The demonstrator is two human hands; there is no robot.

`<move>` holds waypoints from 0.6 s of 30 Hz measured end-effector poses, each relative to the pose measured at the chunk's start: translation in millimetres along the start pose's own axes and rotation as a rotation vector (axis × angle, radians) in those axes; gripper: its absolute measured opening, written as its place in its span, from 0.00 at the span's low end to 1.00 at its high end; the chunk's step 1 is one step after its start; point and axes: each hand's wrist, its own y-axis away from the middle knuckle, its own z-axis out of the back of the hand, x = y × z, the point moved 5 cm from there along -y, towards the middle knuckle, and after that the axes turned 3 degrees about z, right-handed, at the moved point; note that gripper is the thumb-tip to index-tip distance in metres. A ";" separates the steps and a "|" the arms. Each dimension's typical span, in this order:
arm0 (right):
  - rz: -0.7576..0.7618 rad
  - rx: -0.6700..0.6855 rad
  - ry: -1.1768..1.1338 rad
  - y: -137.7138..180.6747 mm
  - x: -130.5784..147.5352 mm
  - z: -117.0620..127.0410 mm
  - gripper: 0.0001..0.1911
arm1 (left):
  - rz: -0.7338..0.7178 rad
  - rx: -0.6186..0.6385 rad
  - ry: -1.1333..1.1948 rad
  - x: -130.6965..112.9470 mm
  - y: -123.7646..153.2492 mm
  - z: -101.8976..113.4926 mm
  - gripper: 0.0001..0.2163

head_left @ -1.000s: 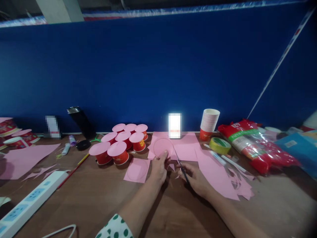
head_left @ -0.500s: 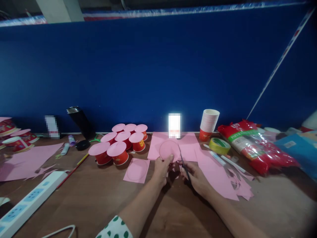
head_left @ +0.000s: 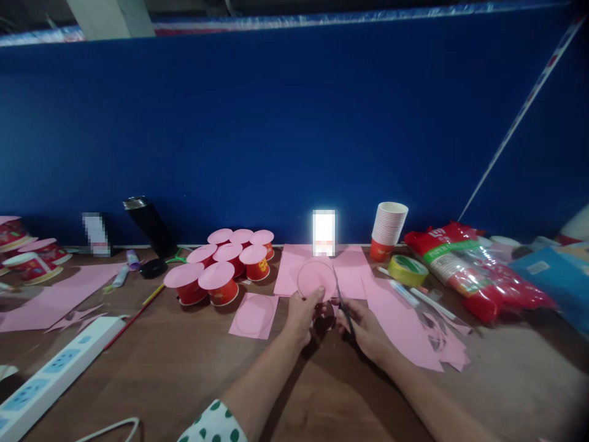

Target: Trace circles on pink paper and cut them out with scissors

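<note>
My left hand (head_left: 304,313) pinches a pink paper circle (head_left: 316,279) between thumb and fingers, above the table. A drawn line runs round the circle near its edge. In my right hand (head_left: 361,328) is a pair of scissors (head_left: 341,298), its blades pointing away from me along the circle's right edge. Behind the circle lie stacked pink sheets (head_left: 288,270). A square of pink paper (head_left: 254,316) with a circle drawn on it lies left of my left hand.
Several red paper cups topped with pink discs (head_left: 218,276) stand at left. Rightward are stacked paper cups (head_left: 389,224), yellow tape (head_left: 407,271), a red plastic package (head_left: 473,264) and pink scraps (head_left: 442,344). A white power strip (head_left: 59,374) lies at lower left.
The paper circle has shifted very slightly in my left hand's hold. My right hand and the scissors have moved a little beside its right edge.
</note>
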 end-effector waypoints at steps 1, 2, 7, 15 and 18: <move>0.001 -0.004 0.000 -0.1 0.0 0.1 0.22 | -0.002 0.009 -0.007 0.6 -0.3 0.1 0.20; 0.002 -0.007 -0.002 -0.1 0.0 0.2 0.23 | -0.005 0.015 -0.012 1.4 -0.7 0.4 0.20; -0.014 -0.016 -0.026 0.4 0.9 -0.2 0.23 | 0.007 0.013 -0.022 3.3 -1.3 1.8 0.20; -0.046 -0.037 -0.040 1.0 1.2 0.4 0.24 | 0.010 -0.008 -0.036 -3.3 4.7 -2.3 0.20; -0.059 -0.049 -0.057 1.2 1.3 0.4 0.24 | 0.002 -0.011 -0.033 -3.8 5.8 -2.7 0.20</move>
